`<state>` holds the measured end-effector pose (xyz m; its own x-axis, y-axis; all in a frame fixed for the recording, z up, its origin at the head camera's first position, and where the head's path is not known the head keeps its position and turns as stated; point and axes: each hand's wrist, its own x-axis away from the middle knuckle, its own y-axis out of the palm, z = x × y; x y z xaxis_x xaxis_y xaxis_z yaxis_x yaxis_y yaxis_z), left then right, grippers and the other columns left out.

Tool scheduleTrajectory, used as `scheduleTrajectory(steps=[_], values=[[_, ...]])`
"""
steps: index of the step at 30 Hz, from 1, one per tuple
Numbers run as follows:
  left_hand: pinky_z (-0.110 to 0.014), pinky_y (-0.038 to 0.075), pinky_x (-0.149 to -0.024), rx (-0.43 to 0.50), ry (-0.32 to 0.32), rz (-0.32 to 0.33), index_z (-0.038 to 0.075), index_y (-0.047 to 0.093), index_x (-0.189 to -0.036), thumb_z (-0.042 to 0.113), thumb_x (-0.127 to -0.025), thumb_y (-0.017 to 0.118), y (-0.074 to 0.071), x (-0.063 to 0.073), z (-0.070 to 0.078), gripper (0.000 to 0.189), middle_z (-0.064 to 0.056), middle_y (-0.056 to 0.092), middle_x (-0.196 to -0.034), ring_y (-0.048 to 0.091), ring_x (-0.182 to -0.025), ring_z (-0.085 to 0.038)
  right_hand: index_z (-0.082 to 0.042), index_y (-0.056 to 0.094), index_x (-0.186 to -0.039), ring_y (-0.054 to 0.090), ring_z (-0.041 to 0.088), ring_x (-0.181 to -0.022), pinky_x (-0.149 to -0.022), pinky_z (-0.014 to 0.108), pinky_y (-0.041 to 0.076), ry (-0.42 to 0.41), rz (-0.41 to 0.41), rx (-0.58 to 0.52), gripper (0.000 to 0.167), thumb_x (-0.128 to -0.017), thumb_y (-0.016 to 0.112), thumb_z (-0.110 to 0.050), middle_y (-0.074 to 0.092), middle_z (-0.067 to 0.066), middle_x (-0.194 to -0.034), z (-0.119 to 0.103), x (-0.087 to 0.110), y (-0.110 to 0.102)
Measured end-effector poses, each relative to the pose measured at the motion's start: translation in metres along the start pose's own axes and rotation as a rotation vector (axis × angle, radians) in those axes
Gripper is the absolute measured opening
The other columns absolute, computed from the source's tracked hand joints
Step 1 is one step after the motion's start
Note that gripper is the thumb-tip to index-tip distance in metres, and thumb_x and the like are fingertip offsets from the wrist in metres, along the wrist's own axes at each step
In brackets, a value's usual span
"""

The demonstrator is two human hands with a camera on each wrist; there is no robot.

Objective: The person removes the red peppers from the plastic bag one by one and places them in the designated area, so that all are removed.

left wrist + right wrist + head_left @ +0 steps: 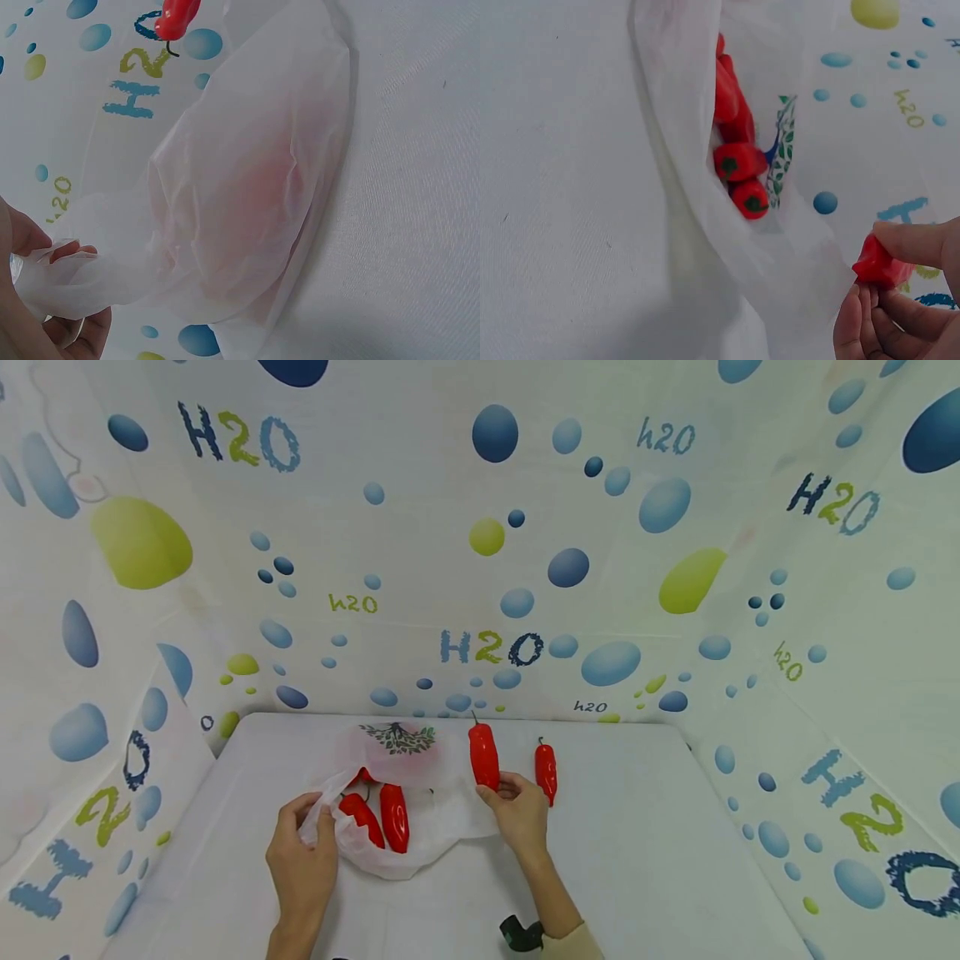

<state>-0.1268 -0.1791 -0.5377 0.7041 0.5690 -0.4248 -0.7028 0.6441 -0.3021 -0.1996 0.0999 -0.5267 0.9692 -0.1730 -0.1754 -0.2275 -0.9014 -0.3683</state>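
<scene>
A thin white plastic bag [375, 862] with a leafy tree print lies on the table, its mouth spread open. Several red peppers [739, 161] are inside it, two of them plain through the opening in the head view. My left hand [303, 856] grips the bag's left edge, the film bunched between thumb and fingers. Right of the opening, my right hand [519, 817] pinches the tip of another red pepper [483, 756], held upright with its stem on top. Behind that hand a further red pepper [546, 768] lies on the table.
The white-covered table [637, 843] meets a patterned backdrop [420, 535] with blue and green drops at the back and sides. Beside the right forearm, near the front, is a dark green object [517, 933].
</scene>
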Motion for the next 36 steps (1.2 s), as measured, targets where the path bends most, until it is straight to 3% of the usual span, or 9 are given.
scheduleTrajectory(steps=[8,17,27,36], values=[[-0.002,0.031,-0.096,-0.003,-0.008,-0.003,0.003,0.063,-0.130,0.012,-0.102,0.064,0.001,0.000,0.000,0.029,-0.017,0.070,-0.119,0.065,-0.110,-0.032,-0.004,0.078,-0.111,0.069,0.018,-0.082,-0.073,0.031,0.060,0.042,0.063,0.041,0.033,-0.085,0.089,-0.021,0.076,0.003,-0.091,0.013,-0.006,-0.002],[-0.002,0.031,-0.096,0.006,0.002,0.001,0.003,0.063,-0.129,0.010,-0.101,0.065,0.001,0.001,0.000,0.028,-0.017,0.070,-0.118,0.065,-0.109,-0.031,-0.003,0.078,-0.109,0.069,0.016,-0.076,-0.071,0.033,0.061,-0.018,0.153,0.117,0.031,-0.084,0.089,-0.017,0.076,0.005,-0.088,0.030,-0.010,-0.008],[-0.002,0.031,-0.096,-0.006,0.001,0.001,0.003,0.063,-0.129,0.010,-0.101,0.065,0.002,0.001,-0.001,0.028,-0.018,0.070,-0.119,0.065,-0.110,-0.033,0.000,0.077,-0.114,0.071,0.020,-0.078,-0.071,0.037,0.061,0.001,0.183,0.181,0.038,-0.083,0.090,-0.018,0.077,0.008,-0.089,0.043,-0.015,-0.014],[-0.003,0.031,-0.098,-0.012,-0.005,-0.007,0.003,0.063,-0.130,0.011,-0.102,0.064,0.001,0.001,0.002,0.029,-0.018,0.069,-0.122,0.065,-0.113,-0.034,0.003,0.078,-0.109,0.073,0.022,-0.075,-0.067,0.040,0.060,-0.012,0.223,0.221,0.036,-0.081,0.090,-0.016,0.077,0.010,-0.085,0.048,-0.017,-0.021]])
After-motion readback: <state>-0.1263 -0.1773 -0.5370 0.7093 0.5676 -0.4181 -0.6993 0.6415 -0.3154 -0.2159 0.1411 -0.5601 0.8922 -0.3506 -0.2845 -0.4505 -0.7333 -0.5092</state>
